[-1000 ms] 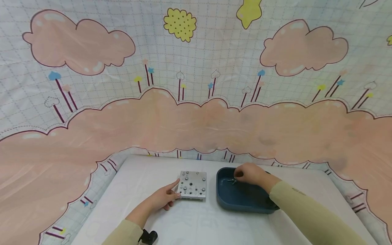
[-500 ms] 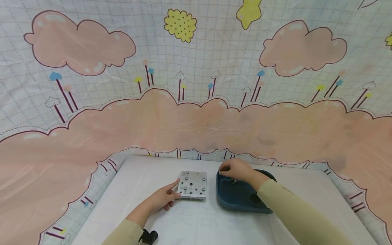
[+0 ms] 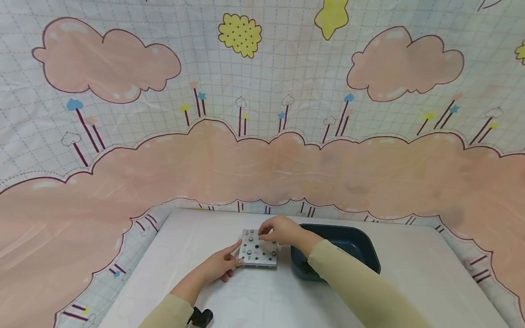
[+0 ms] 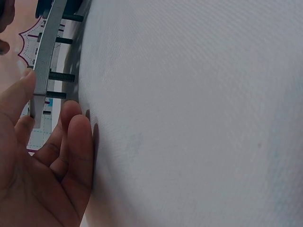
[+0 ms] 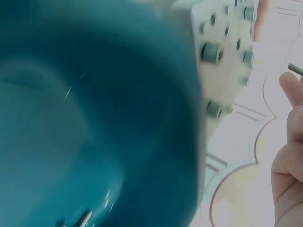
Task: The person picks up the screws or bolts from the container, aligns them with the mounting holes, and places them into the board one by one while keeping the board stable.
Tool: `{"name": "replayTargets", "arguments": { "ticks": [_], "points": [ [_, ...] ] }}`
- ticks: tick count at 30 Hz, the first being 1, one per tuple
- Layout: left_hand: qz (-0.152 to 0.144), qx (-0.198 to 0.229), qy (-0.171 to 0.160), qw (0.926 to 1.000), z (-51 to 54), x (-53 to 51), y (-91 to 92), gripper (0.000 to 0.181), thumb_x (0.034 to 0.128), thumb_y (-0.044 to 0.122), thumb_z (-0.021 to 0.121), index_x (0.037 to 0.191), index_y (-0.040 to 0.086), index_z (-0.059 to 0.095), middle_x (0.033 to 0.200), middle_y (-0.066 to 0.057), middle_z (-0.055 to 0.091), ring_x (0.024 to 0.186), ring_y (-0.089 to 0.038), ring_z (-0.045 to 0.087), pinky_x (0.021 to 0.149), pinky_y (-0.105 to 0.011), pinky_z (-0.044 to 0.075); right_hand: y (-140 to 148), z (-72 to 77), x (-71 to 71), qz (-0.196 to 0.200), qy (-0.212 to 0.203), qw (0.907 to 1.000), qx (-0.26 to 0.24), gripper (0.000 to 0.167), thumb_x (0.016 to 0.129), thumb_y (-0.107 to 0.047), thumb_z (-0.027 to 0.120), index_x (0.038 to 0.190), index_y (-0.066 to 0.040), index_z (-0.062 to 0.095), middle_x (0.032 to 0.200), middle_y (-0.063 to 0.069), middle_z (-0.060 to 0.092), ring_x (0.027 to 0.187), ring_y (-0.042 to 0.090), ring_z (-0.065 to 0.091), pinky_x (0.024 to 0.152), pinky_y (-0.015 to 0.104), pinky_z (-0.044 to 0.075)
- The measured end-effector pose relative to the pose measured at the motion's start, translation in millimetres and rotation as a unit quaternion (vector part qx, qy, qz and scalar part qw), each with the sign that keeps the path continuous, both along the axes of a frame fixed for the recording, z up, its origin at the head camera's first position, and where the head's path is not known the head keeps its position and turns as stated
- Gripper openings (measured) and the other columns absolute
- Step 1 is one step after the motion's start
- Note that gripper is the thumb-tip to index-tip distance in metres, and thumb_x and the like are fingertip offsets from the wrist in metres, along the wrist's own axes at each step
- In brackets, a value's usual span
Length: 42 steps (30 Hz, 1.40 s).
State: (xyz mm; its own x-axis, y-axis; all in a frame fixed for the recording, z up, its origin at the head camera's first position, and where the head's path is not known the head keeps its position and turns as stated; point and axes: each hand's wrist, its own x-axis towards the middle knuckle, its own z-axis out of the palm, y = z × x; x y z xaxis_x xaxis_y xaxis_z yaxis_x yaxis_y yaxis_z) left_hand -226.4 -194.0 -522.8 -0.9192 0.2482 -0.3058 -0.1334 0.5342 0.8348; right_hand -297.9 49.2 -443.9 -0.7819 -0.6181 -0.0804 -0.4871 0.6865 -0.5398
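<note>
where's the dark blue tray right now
In the head view, the dark blue rounded rectangular tray stands on the white table, just right of the square silver metal plate; the right arm's beige sleeve partly hides it.

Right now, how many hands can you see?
2. The left hand touches the metal block's left edge; the right hand is above the block, pinching a screw. Neither is completely hidden.
</note>
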Motion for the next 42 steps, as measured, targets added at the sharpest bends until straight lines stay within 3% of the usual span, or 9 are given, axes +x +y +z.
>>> {"name": "replayTargets", "arguments": {
  "ticks": [6,17,27,36,42],
  "points": [
    [-0.001,-0.002,-0.004,1.0000,-2.3,-0.7,-0.5,0.074,0.0940,0.039,0.068,0.157,0.026,0.031,0.094,-0.004,0.060,0.069,-0.017,0.057,0.057,-0.032,0.052,-21.3,-7.9,-1.6,-0.005,0.001,1.0000,0.005,0.012,0.092,-0.025,0.072,0.102,-0.021,0.079,0.093,-0.015,0.068,0.091,0.005,0.059,0.088,0.033,0.050],
    [-0.010,0.015,-0.003,0.9998,-1.4,2.3,-0.7,0.075,0.0941,0.038,0.068,0.157,0.024,0.030,0.092,-0.004,0.060,0.068,-0.017,0.055,0.056,-0.033,0.052,-46.3,-23.5,-0.9,-0.018,-0.002,0.9994,0.030,0.006,0.090,-0.025,0.075,0.094,-0.024,0.078,0.086,-0.015,0.065,0.077,0.006,0.055,0.074,0.026,0.048],
    [-0.012,0.023,0.003,0.9997,-1.2,2.0,-0.2,0.074,0.0951,0.037,0.067,0.157,0.024,0.029,0.091,-0.004,0.060,0.066,-0.017,0.054,0.054,-0.033,0.051,-56.6,-29.8,1.1,-0.025,0.016,0.9964,0.080,0.008,0.092,-0.028,0.073,0.097,-0.026,0.078,0.087,-0.015,0.065,0.081,0.005,0.054,0.084,0.030,0.049],
    [-0.012,0.017,0.001,0.9998,3.8,2.5,0.0,0.074,0.0949,0.037,0.067,0.157,0.022,0.030,0.090,-0.004,0.060,0.067,-0.017,0.056,0.056,-0.033,0.051,-56.1,-29.2,-0.4,-0.017,0.013,0.9961,0.085,0.016,0.091,-0.029,0.074,0.106,-0.025,0.078,0.092,-0.013,0.067,0.083,0.005,0.055,0.086,0.031,0.050],
    [-0.009,0.011,0.001,0.9999,4.9,4.1,0.1,0.074,0.0948,0.036,0.068,0.157,0.025,0.030,0.091,-0.004,0.060,0.068,-0.017,0.056,0.057,-0.033,0.052,-43.9,-21.6,-6.0,-0.014,0.005,0.9985,0.053,0.019,0.091,-0.028,0.074,0.109,-0.024,0.078,0.090,-0.013,0.066,0.078,0.006,0.057,0.074,0.027,0.050]
  ]
}}
